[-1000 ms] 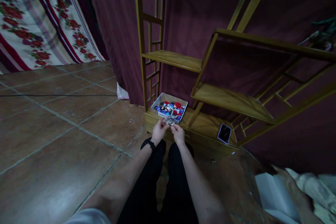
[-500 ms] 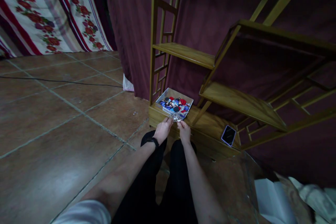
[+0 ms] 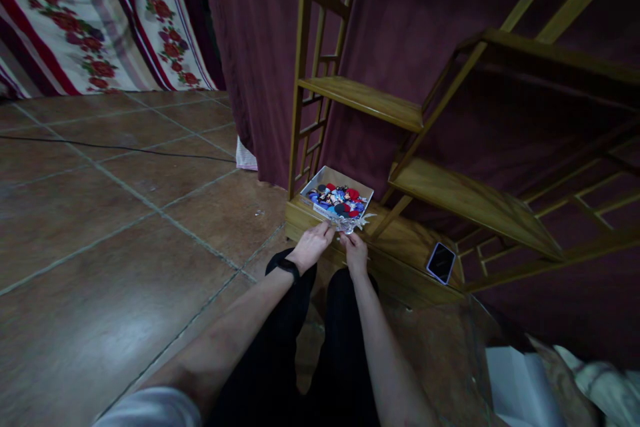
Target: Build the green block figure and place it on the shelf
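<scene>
My left hand [image 3: 314,245] and my right hand [image 3: 355,251] meet at the near edge of an open box [image 3: 359,182]. Between my fingertips is a clear, shiny piece of plastic [image 3: 349,223], crumpled like a wrapper or small bag; both hands pinch its lower side. Whether anything sits inside the plastic is too small to tell. Just behind it, the box holds a heap of small colourful figures [image 3: 334,198] in red, blue, black and white. A dark band circles my left wrist.
The box stands on the low wooden base of a shelf unit [image 3: 410,250], where a phone or tablet [image 3: 441,263] lies to the right. Shelf boards [image 3: 365,101] jut out above. A black cable [image 3: 120,148] crosses the tiled floor. A white box-like object [image 3: 523,380] sits at lower right.
The clear plastic has spread wider between my fingers and now reaches further right. My hands stay close together in front of the box; the view has shifted slightly.
</scene>
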`<state>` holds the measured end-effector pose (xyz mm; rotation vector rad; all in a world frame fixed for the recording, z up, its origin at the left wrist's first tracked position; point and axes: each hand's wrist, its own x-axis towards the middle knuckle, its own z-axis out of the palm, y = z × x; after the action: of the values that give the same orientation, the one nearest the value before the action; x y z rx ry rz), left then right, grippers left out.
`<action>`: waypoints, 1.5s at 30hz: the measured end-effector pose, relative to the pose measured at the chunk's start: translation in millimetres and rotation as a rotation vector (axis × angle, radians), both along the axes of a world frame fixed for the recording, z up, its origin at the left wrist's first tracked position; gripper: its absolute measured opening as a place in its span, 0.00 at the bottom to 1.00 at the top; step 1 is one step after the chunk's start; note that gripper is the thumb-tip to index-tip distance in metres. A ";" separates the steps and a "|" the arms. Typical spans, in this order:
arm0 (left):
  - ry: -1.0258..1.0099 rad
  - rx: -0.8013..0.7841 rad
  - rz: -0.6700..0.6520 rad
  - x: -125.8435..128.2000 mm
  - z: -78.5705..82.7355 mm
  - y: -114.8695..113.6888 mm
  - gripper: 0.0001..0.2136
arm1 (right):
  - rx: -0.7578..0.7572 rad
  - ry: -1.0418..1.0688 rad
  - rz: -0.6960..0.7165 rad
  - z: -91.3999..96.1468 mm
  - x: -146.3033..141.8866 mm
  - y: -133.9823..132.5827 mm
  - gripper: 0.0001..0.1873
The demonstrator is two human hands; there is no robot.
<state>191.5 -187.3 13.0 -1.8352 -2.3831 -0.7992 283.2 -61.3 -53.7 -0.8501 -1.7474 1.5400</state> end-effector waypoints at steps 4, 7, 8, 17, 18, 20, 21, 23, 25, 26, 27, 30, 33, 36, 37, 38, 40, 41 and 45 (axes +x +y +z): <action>0.039 0.010 -0.008 -1.6 -1.1 -1.8 0.18 | 0.046 0.014 -0.030 -1.9 -2.4 -0.7 0.17; 0.044 0.013 0.004 -1.1 -1.4 -2.0 0.17 | 0.071 0.023 -0.033 -1.5 -2.3 -1.2 0.16; 0.060 0.004 0.008 -0.7 -1.4 -1.9 0.17 | 0.079 0.023 -0.034 -0.9 -1.8 -1.4 0.15; 0.171 -0.060 0.033 3.6 2.2 -2.6 0.17 | 0.149 -0.026 -0.032 5.8 4.6 -1.7 0.15; 0.175 -0.063 0.035 4.2 2.8 -3.4 0.17 | 0.155 -0.032 -0.031 5.8 5.0 -1.7 0.15; 0.184 -0.070 0.037 5.2 3.7 -4.9 0.17 | 0.175 -0.042 -0.026 6.0 6.0 -1.8 0.16; 0.184 -0.073 0.040 5.7 4.0 -5.5 0.17 | 0.185 -0.046 -0.023 6.3 6.6 -2.1 0.16; 0.165 -0.071 0.060 6.2 4.2 -6.0 0.16 | 0.201 -0.050 -0.012 7.4 7.6 -3.2 0.15; 0.121 -0.057 0.096 5.9 3.8 -5.3 0.13 | 0.212 -0.055 0.005 8.9 8.2 -5.0 0.15; 0.092 -0.046 0.116 5.2 3.3 -4.5 0.12 | 0.217 -0.058 0.017 9.6 8.1 -6.1 0.14; 0.059 -0.033 0.133 4.0 2.5 -3.3 0.12 | 0.219 -0.059 0.025 10.1 7.8 -7.2 0.14; -0.059 0.005 0.162 -1.4 -1.2 1.4 0.12 | 0.176 -0.026 0.041 10.3 5.8 -10.2 0.14; -0.190 0.038 0.208 -7.8 -6.9 6.4 0.11 | 0.107 0.022 0.058 9.5 3.9 -12.1 0.14; -0.320 0.048 0.279 -12.5 -12.6 10.3 0.10 | 0.068 0.043 0.077 9.8 3.2 -12.9 0.13; -0.360 0.052 0.298 -13.6 -14.2 11.1 0.10 | 0.053 0.052 0.078 10.3 3.2 -13.0 0.13; -0.398 0.058 0.311 -14.5 -15.5 11.7 0.10 | 0.036 0.062 0.079 11.0 3.3 -13.0 0.13; -0.469 0.072 0.325 -15.9 -17.3 12.2 0.10 | -0.001 0.087 0.092 12.5 3.9 -12.8 0.14; -0.500 0.080 0.329 -16.5 -17.9 12.2 0.10 | -0.017 0.103 0.107 13.0 4.3 -12.7 0.14; -0.610 0.118 0.375 -17.6 -18.6 11.7 0.12 | -0.044 0.161 0.203 13.7 6.2 -12.3 0.16</action>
<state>173.9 -175.6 -5.6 -1.1475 -2.7986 -1.5735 289.4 -73.6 -39.9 -0.5661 -1.7293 1.7330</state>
